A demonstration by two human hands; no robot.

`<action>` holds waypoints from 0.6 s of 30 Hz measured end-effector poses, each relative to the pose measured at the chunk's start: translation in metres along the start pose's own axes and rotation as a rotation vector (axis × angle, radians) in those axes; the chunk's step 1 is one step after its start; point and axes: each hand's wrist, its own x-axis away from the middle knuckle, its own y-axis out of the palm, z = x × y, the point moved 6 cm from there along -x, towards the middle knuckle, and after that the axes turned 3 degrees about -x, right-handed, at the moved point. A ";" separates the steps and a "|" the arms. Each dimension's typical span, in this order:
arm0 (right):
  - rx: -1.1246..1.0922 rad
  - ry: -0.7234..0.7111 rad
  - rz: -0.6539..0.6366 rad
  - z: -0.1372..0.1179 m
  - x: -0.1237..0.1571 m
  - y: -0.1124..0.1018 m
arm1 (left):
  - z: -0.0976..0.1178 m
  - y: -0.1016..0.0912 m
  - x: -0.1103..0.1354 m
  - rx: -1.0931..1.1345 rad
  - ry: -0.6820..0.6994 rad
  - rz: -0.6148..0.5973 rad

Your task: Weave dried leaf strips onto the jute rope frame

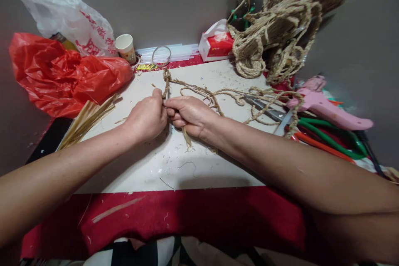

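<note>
Both my hands meet over the white board, closed on one length of braided straw cord (pixel 167 78). My left hand (pixel 148 116) pinches the cord from the left, its thumb pointing up along it. Fingers of my right hand (pixel 187 112) are curled round the lower end, touching the left fingertips. A flat loose straw strand (pixel 187 138) hangs out below the right hand. The cord rises to a small loop or knot at its far end, and more thin braid (pixel 199 90) trails off to the right. My fingers hide the exact spot being gripped.
Dry straw strips (pixel 89 120) and a red plastic bag (pixel 65 75) lie left. Behind stand a paper cup (pixel 125 48), glue sticks (pixel 183 52) and a tissue pack (pixel 216 43). Coiled straw braid (pixel 277 25), scissors (pixel 268 110) and a pink glue gun (pixel 330 106) crowd the right.
</note>
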 end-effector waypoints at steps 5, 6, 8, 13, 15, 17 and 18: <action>0.083 -0.038 0.032 -0.002 0.001 0.000 | 0.002 0.007 0.004 0.083 0.022 -0.012; 0.095 -0.042 0.043 -0.002 0.001 -0.001 | 0.003 0.008 0.005 0.107 0.036 -0.017; 0.105 -0.042 0.050 -0.004 0.001 -0.003 | 0.003 0.008 0.008 0.186 0.059 -0.035; 0.085 0.024 -0.015 -0.008 -0.001 -0.004 | -0.008 0.000 0.012 0.474 0.027 -0.240; 0.094 0.044 -0.041 -0.010 -0.002 -0.005 | -0.020 -0.003 0.009 0.549 -0.028 -0.287; 0.110 0.055 -0.068 -0.012 -0.003 -0.005 | -0.035 -0.010 0.001 0.588 -0.079 -0.161; 0.116 0.060 -0.084 -0.012 -0.004 -0.005 | -0.041 -0.012 -0.003 0.602 -0.089 -0.065</action>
